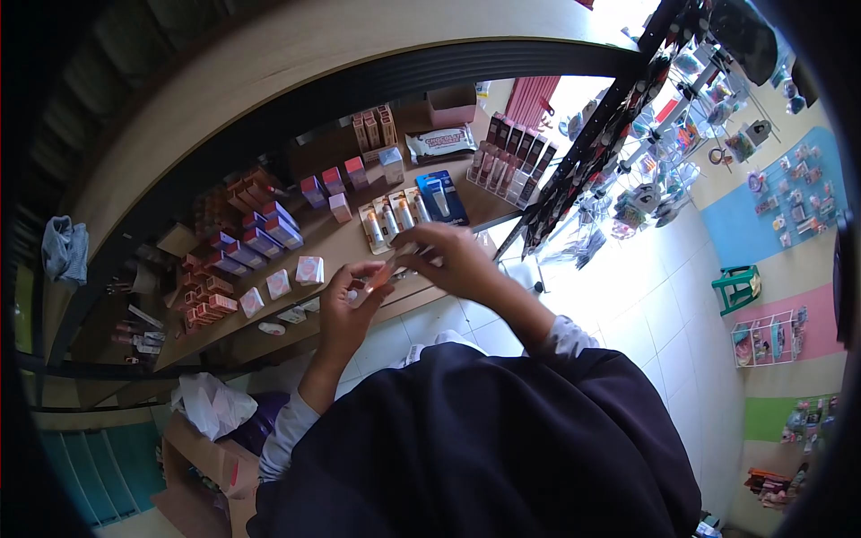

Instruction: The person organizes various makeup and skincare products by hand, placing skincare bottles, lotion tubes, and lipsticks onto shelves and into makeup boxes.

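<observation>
In the head view my left hand [352,296] is closed, fingers and thumb pinched on a small peach-and-white item [383,274] whose kind I cannot make out. Just to its right, my right hand [453,258] is blurred and has its fingers curled at the upper end of that same item. Both hands are raised in front of the shelf edge. Beyond them on the shelf lie several carded white tubes [389,222] and a blue carded pack [441,197]. Small white-and-pink boxes [309,270] stand left of my left hand.
The wooden shelf [341,235] carries rows of purple boxes [262,243], orange boxes [212,300], a chocolate-labelled pack [441,142] and a clear lipstick rack [502,175]. An upper shelf board [404,31] overhangs it. A grey cloth [65,252], cardboard box [202,453] and green stool [738,289] are around.
</observation>
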`<state>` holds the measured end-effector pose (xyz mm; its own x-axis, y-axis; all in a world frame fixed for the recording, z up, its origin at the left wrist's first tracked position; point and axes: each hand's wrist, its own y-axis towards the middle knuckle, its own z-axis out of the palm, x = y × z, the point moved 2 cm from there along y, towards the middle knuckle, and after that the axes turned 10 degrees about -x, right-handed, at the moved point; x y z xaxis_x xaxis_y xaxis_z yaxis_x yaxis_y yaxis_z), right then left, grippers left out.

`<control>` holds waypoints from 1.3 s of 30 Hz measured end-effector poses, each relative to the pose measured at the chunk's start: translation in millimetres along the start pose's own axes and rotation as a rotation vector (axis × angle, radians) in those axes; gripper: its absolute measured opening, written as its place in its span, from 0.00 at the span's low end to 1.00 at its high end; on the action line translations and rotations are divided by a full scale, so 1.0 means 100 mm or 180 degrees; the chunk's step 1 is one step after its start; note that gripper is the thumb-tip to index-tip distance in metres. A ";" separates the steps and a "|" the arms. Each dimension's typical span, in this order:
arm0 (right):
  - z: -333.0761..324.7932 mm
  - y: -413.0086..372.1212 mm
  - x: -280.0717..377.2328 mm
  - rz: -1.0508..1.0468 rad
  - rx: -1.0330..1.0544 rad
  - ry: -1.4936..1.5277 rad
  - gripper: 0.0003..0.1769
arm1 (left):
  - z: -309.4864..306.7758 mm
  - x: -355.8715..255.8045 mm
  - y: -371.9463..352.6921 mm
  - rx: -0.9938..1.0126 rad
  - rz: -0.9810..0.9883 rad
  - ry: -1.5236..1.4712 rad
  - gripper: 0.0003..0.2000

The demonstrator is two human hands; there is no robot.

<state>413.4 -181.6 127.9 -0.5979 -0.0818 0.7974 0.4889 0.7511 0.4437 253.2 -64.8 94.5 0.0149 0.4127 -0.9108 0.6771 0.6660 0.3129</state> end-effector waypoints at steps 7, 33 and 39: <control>-1.30 0.47 -0.42 0.0595 -0.1066 -0.1920 0.13 | -0.20 -0.01 -0.06 -0.0371 -0.0067 0.0152 0.18; -1.48 0.59 -1.80 0.0915 -0.0628 -0.3253 0.14 | -0.76 0.31 -0.41 -0.0984 -0.0635 -0.0208 0.19; -0.90 0.62 -0.40 0.0328 -0.0144 -0.1490 0.09 | -1.14 0.44 -0.69 -0.1410 -0.0754 -0.0030 0.19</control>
<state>524.4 -191.3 160.6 -0.7616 0.3029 0.5729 0.5814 0.7098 0.3977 123.3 -21.6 64.2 -0.0933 0.2139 -0.9724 0.2853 0.9414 0.1797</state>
